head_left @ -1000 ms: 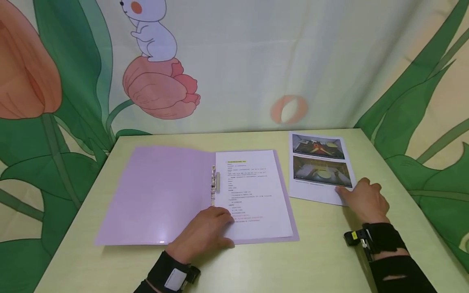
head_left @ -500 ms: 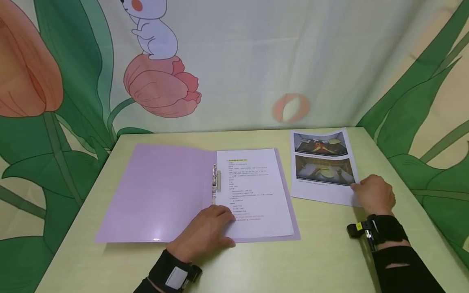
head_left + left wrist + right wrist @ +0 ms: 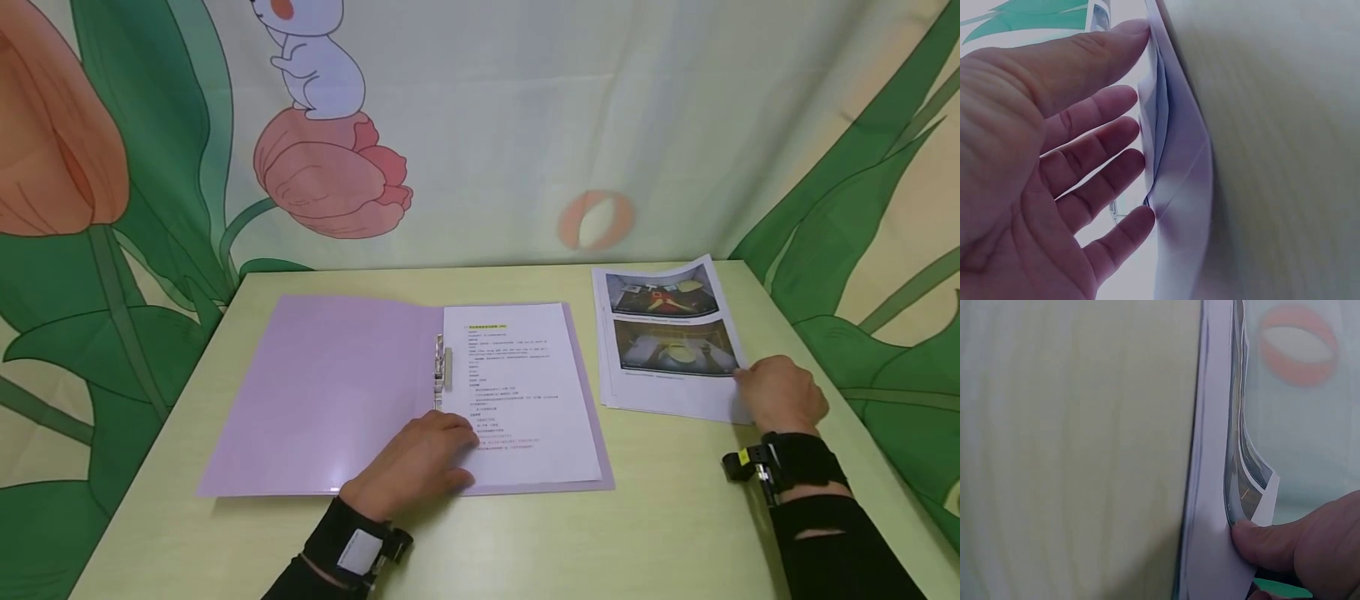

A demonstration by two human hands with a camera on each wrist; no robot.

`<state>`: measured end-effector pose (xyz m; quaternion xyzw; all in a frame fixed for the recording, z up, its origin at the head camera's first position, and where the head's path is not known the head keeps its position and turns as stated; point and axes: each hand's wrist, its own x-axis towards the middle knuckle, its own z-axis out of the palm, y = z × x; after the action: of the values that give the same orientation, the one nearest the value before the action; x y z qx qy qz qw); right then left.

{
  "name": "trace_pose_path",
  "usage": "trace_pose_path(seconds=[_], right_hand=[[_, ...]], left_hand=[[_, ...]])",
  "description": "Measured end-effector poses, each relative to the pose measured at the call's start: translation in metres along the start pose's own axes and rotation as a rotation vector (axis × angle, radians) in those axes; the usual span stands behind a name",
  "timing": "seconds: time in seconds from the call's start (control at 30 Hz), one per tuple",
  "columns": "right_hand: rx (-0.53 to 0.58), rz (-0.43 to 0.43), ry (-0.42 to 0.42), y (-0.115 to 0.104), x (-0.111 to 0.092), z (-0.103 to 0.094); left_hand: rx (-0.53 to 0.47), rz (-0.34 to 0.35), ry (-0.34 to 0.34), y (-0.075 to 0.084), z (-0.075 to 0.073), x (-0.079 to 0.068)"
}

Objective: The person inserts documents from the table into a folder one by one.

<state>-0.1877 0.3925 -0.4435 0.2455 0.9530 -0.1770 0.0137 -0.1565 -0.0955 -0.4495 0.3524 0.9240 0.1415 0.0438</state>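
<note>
A purple ring folder [image 3: 330, 392] lies spread on the table, a stack of printed pages [image 3: 517, 383] on its right side beside the metal clip [image 3: 442, 367]. My left hand [image 3: 416, 458] rests at the lower left of those pages; in the left wrist view its fingers [image 3: 1100, 140] are extended and touch the page edges. To the right of the folder, my right hand [image 3: 783, 396] pinches the lower right edge of a sheet with two photos [image 3: 675, 392]. The thumb [image 3: 1266, 547] presses on its face in the right wrist view. Other sheets [image 3: 606, 367] peek out beneath its left side.
The pale wooden table [image 3: 570, 550] ends at a back edge against a curtain [image 3: 495, 167] printed with flowers and a rabbit. Black bands carrying small cameras [image 3: 393, 546] are worn on both wrists.
My right hand has shifted to the right, drawing the photo sheet with it and lifting its far right corner a little. Sheets underneath now show at its left. The left hand stays nearly still.
</note>
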Motion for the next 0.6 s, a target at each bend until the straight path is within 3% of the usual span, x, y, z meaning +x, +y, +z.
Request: trace_pose_path(seconds=[0.33, 0.6], right_hand=[[0.049, -0.106, 0.101, 0.002, -0.006, -0.010], [0.151, -0.091, 0.034, -0.003, -0.011, -0.028]], left_hand=[[-0.008, 0.034, 0.015, -0.001, 0.000, -0.001], [-0.022, 0.046, 0.000, -0.002, -0.001, -0.004]])
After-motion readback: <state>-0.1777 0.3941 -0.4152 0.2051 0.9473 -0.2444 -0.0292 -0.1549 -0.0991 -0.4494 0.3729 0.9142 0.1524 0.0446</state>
